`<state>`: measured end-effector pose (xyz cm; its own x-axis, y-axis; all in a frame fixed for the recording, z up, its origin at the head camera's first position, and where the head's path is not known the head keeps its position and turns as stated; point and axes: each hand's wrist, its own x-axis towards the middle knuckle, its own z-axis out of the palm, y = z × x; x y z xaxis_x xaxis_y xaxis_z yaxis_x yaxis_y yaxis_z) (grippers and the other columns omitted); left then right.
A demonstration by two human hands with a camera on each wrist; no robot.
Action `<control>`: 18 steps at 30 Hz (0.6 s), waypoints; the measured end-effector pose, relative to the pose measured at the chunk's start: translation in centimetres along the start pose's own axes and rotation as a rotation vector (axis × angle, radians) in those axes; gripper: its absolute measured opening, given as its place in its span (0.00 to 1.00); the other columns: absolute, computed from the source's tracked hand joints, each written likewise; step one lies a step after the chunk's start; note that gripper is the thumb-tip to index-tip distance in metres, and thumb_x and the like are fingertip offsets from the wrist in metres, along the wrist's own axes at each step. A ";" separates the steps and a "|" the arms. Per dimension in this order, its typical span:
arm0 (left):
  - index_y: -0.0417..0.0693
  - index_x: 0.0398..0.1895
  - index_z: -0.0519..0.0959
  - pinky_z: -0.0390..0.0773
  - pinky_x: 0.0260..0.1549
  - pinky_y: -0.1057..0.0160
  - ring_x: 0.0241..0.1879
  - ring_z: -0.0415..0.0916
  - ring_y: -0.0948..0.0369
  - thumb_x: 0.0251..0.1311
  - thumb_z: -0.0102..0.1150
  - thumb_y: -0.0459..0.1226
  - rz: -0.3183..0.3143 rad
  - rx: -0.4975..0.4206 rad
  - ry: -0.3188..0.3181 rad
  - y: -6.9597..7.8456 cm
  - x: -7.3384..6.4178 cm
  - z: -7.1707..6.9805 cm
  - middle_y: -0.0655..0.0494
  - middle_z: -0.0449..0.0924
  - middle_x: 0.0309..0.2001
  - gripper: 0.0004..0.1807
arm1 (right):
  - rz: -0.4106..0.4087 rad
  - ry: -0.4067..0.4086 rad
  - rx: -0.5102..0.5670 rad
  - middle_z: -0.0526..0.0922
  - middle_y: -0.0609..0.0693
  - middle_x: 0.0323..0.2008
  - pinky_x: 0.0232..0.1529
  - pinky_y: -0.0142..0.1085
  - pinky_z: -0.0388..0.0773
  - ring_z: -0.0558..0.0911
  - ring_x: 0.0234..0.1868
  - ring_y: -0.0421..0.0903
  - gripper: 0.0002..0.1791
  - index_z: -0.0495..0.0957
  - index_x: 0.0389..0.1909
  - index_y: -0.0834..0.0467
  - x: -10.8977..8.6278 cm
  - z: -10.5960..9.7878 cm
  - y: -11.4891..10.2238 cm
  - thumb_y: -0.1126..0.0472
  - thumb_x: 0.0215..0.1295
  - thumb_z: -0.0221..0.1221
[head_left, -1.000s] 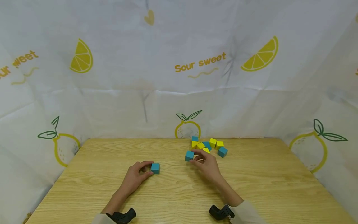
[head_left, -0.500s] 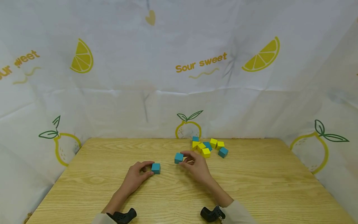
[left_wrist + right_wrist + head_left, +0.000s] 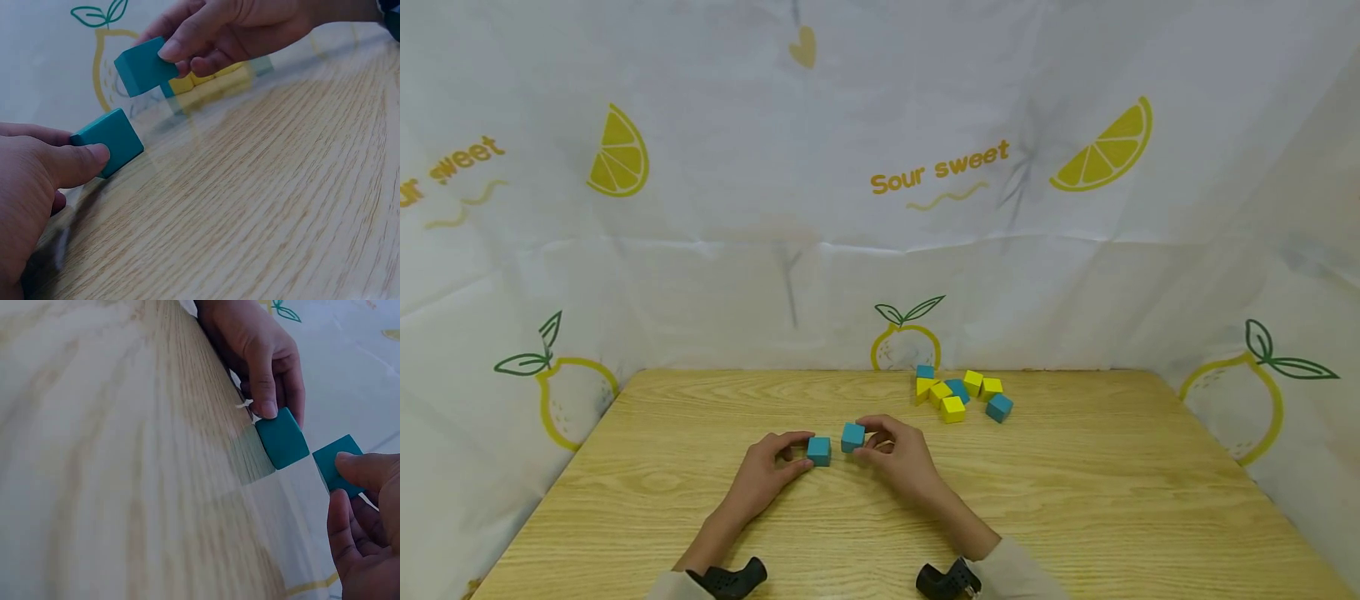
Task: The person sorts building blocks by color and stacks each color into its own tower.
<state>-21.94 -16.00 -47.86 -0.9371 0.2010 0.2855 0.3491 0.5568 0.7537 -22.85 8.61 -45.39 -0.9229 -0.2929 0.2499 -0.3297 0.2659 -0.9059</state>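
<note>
My left hand [image 3: 762,473] pinches a blue cube [image 3: 819,452] between thumb and fingers on the table, left of centre. Just to the right, my right hand [image 3: 901,457] pinches a second blue cube [image 3: 853,437] by its right side. A narrow gap separates the two cubes. In the left wrist view the right hand's blue cube [image 3: 145,65] hangs above the table, higher than the left hand's blue cube [image 3: 111,142]. The right wrist view has both cubes too, the left hand's cube [image 3: 282,439] near the tabletop and the right hand's cube [image 3: 337,464] beside it.
Behind my right hand, several yellow cubes [image 3: 952,409] and blue ones, such as a blue cube [image 3: 999,407], lie in a loose cluster near the back edge of the wooden table [image 3: 1075,483]. A white lemon-print curtain [image 3: 737,300] hangs behind and along the sides.
My right hand has carried its blue cube left and toward me, from beside the cluster to near the other blue cube. The left hand has stayed in place, holding its cube.
</note>
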 end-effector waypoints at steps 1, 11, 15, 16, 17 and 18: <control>0.52 0.54 0.81 0.64 0.29 0.63 0.27 0.62 0.63 0.54 0.68 0.39 0.001 0.000 0.001 0.0 0.0 0.0 0.63 0.68 0.28 0.21 | 0.003 -0.007 0.000 0.80 0.50 0.34 0.37 0.32 0.78 0.79 0.35 0.46 0.19 0.79 0.52 0.56 0.0 0.2 0.0 0.62 0.59 0.67; 0.53 0.54 0.81 0.65 0.30 0.63 0.28 0.63 0.62 0.53 0.69 0.38 -0.003 0.009 0.009 0.0 -0.1 0.0 0.63 0.69 0.28 0.22 | -0.022 -0.037 0.010 0.81 0.51 0.39 0.36 0.32 0.78 0.80 0.35 0.45 0.19 0.78 0.52 0.58 0.1 1.4 0.4 0.64 0.58 0.67; 0.53 0.54 0.81 0.65 0.30 0.63 0.27 0.63 0.62 0.53 0.69 0.37 -0.007 0.017 0.004 0.1 -0.2 -0.1 0.63 0.69 0.28 0.22 | -0.027 -0.045 -0.003 0.81 0.53 0.41 0.36 0.32 0.78 0.80 0.35 0.46 0.20 0.78 0.52 0.61 0.1 1.6 0.2 0.66 0.58 0.66; 0.54 0.55 0.80 0.65 0.29 0.63 0.27 0.63 0.62 0.54 0.69 0.37 -0.008 0.017 0.003 0.1 -0.2 -0.1 0.63 0.69 0.28 0.22 | -0.028 -0.048 -0.003 0.81 0.55 0.41 0.36 0.32 0.78 0.80 0.35 0.47 0.20 0.78 0.52 0.62 0.0 1.6 0.0 0.67 0.58 0.66; 0.53 0.54 0.80 0.64 0.29 0.63 0.27 0.63 0.62 0.54 0.69 0.37 -0.006 0.017 0.003 0.1 -0.2 0.0 0.63 0.69 0.28 0.22 | -0.032 -0.052 -0.002 0.81 0.56 0.41 0.35 0.33 0.78 0.80 0.34 0.49 0.20 0.77 0.52 0.64 0.0 1.6 -0.4 0.69 0.58 0.66; 0.53 0.54 0.80 0.64 0.29 0.63 0.27 0.63 0.62 0.54 0.69 0.37 -0.002 0.017 0.004 0.1 -0.1 0.0 0.63 0.69 0.28 0.22 | -0.034 -0.056 0.001 0.81 0.57 0.41 0.35 0.32 0.77 0.80 0.34 0.50 0.19 0.77 0.52 0.66 -0.1 1.5 -0.9 0.70 0.58 0.65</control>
<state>-21.79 -16.03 -47.84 -0.9378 0.1963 0.2865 0.3469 0.5712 0.7439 -22.13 7.03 -45.18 -0.8986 -0.3528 0.2610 -0.3604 0.2542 -0.8975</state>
